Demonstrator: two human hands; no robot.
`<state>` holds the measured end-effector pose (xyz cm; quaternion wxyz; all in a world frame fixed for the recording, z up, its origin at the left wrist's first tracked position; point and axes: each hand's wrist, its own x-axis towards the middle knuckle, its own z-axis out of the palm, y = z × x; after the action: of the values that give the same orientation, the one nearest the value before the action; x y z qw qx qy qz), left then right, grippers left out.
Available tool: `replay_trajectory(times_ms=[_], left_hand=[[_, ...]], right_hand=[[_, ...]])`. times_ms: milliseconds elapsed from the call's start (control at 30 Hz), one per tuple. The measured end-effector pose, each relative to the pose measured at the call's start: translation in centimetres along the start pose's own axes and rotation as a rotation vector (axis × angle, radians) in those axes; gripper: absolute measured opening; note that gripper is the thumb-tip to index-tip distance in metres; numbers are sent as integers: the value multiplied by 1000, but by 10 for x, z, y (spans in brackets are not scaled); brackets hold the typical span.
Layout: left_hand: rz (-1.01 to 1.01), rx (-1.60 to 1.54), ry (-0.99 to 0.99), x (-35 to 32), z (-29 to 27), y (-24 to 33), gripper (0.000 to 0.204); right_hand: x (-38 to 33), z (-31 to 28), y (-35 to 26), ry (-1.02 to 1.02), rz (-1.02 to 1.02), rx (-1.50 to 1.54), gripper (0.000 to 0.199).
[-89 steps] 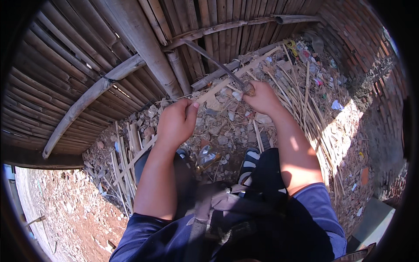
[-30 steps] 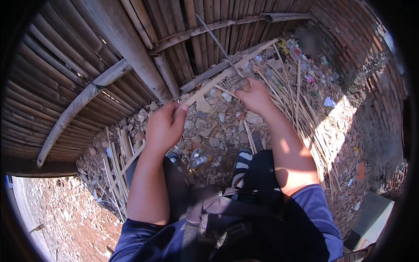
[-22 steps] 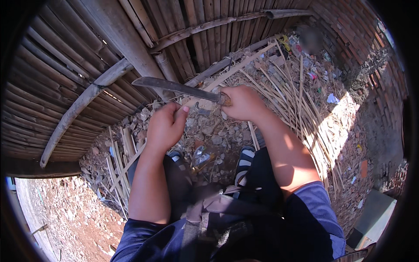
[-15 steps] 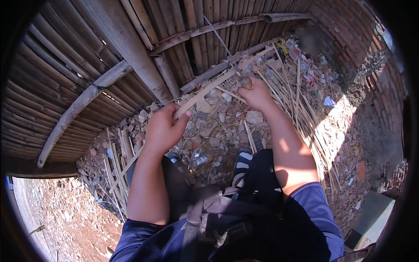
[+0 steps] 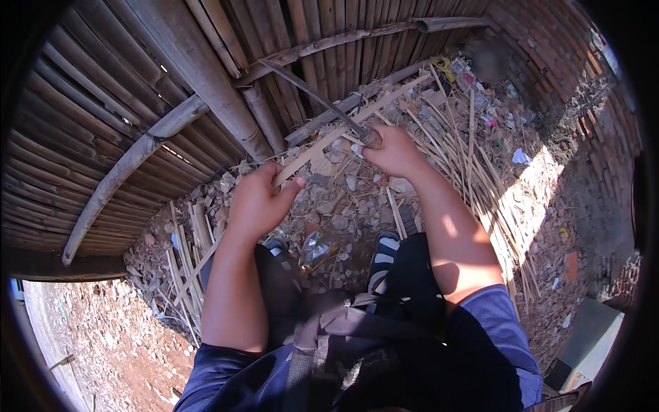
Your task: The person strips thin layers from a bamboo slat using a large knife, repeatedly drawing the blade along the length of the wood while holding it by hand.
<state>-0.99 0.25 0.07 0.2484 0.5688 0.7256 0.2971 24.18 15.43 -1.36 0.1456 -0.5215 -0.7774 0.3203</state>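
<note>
Rubble (image 5: 336,202) fronts a bamboo wall (image 5: 68,158); right fingers (image 5: 379,157) grip a knife (image 5: 328,105) (left fingers (image 5: 266,172), loosely, a strip (image 5: 314,152)).

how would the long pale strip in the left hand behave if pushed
The long pale strip is probably light, since it looks slender in the left hand. It would likely flex when pushed, being narrow for its length. It seems unlikely to roll, as its visible face looks flat.
</note>
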Motion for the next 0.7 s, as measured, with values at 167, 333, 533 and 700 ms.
replay_trajectory(times_ms=[167, 333, 533, 700], left_hand=[[2, 29, -31, -3, 1, 2, 42], [20, 30, -13, -3, 5, -1, 44], [50, 24, -13, -2, 4, -1, 48], [21, 56, 2, -3, 4, -3, 46]], right_hand=[[6, 1, 18, 57, -8, -35, 49], [-10, 17, -24, -91, -87, -186, 40], [-4, 8, -9, -65, -154, -114, 38], [14, 6, 22, 55, 56, 27, 46]])
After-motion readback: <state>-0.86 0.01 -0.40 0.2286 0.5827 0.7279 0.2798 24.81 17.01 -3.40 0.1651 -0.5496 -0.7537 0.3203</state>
